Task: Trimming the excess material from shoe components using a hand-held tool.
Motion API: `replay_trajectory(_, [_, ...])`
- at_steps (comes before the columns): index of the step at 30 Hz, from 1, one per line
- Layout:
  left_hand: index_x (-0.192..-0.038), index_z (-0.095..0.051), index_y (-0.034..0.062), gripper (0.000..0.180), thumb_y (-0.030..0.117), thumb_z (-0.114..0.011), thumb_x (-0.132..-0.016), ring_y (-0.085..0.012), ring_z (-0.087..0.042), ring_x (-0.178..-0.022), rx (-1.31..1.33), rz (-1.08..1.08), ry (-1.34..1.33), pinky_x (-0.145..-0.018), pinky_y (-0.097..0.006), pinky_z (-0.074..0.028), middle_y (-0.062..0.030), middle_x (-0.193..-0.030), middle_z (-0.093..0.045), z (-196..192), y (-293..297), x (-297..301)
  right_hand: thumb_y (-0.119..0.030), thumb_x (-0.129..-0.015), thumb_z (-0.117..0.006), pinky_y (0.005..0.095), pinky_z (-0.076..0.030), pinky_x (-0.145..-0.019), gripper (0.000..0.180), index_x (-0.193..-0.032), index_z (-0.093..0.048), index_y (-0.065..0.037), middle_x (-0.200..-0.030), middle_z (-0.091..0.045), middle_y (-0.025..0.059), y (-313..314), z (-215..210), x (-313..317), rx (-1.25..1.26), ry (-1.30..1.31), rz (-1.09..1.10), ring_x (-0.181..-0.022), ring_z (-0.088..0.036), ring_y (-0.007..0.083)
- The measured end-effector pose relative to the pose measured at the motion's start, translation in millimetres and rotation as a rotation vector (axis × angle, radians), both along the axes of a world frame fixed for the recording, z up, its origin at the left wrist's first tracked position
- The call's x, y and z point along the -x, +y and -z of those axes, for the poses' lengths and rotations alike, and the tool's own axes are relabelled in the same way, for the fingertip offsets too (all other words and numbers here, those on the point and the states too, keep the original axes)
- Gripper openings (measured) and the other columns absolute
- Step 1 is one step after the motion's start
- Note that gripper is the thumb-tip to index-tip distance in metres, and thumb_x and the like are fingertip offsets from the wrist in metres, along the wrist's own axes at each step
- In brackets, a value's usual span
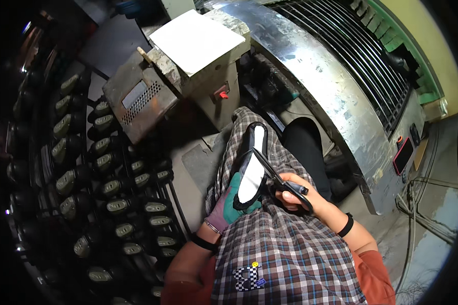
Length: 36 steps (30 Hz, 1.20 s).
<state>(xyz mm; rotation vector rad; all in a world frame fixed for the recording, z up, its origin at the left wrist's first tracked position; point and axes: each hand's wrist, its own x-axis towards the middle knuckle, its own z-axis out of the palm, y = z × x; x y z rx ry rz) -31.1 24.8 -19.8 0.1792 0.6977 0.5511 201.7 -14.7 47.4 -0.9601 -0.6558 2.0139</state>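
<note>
A black shoe upper lies sole-up across my lap, its long white insole (pixel 252 178) facing me and its dark edge (pixel 242 206) wrapped around it. My left hand (pixel 234 208), in a green and purple glove, is closed around the near end and left side of the shoe. In my bare right hand (pixel 295 190) are dark scissors (pixel 266 163), fingers wrapped about the handles. The pointed tip rests over the white insole near its middle; whether it touches cannot be made out. Part of the handles is hidden by my fingers.
Racks at left hold many dark shoe lasts (pixel 104 160). Ahead stands a metal box machine with a red switch (pixel 223 95) and a white board (pixel 196 40) on top. A curved metal conveyor housing (pixel 310 66) bends around my right, with a phone (pixel 403 156) on its side. Cables (pixel 414 203) lie at right.
</note>
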Motion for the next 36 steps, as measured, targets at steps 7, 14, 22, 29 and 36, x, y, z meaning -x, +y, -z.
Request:
replay_trajectory(7, [-0.13,-0.05,0.0091,0.055,0.052,-0.039,-0.097,-0.022,-0.064,-0.085,-0.018,0.036,-0.093,-0.069,-0.034,-0.054,-0.0087,-0.108,-0.063,7.0,3.8,7.9,-0.017,-0.09,-0.065,0.0212,-0.034,-0.048,0.049,-0.131,-0.04,-0.006,-0.091,-0.058,0.0073,5.1,10.1,6.0,0.076,0.0,-0.032,-0.058,-0.044,0.0061])
replay_trajectory(14, [-0.134,-0.045,0.0086,0.053,0.046,-0.046,-0.096,-0.0247,-0.062,-0.097,0.011,-0.028,-0.035,-0.078,-0.038,-0.054,-0.0094,-0.115,-0.061,19.3,-2.0,12.8,-0.019,-0.089,-0.066,0.021,-0.034,-0.049,0.048,-0.129,-0.042,-0.006,-0.087,-0.057,0.0071,12.3,13.0,10.8,0.1,0.004,-0.032,-0.057,-0.044,0.0064])
replay_trajectory(22, [-0.136,-0.043,0.0097,0.052,0.043,-0.047,-0.096,-0.0245,-0.058,-0.108,-0.082,-0.02,-0.043,-0.087,-0.045,-0.053,-0.0098,-0.125,-0.055,59.0,-9.9,20.3,-0.02,-0.09,-0.066,0.0198,-0.034,-0.046,0.045,-0.126,-0.043,-0.005,-0.081,-0.054,0.0038,15.0,12.5,13.5,0.062,-0.064,-0.005,-0.054,-0.043,0.005])
replay_trajectory(29, [-0.133,-0.046,0.0074,0.059,0.053,-0.04,-0.097,-0.022,-0.059,-0.105,0.033,-0.003,-0.033,-0.085,-0.042,-0.054,-0.0088,-0.121,-0.058,25.0,3.0,12.9,-0.018,-0.087,-0.068,0.0182,-0.035,-0.046,0.048,-0.126,-0.044,-0.005,-0.083,-0.056,0.003,15.2,9.1,16.8,0.085,-0.091,-0.061,-0.055,-0.044,0.0035])
replay_trajectory(36, [-0.134,-0.047,0.0085,0.076,0.068,-0.034,-0.09,-0.0205,-0.066,-0.084,-0.038,0.059,0.055,-0.068,-0.031,-0.056,-0.0105,-0.109,-0.064,4.0,10.1,7.4,-0.015,-0.072,-0.076,0.0382,-0.052,-0.067,0.046,-0.113,-0.058,-0.005,-0.089,-0.065,0.0077,27.5,-3.8,-2.2,-0.815,-1.155,-0.091,-0.078,-0.065,0.0286])
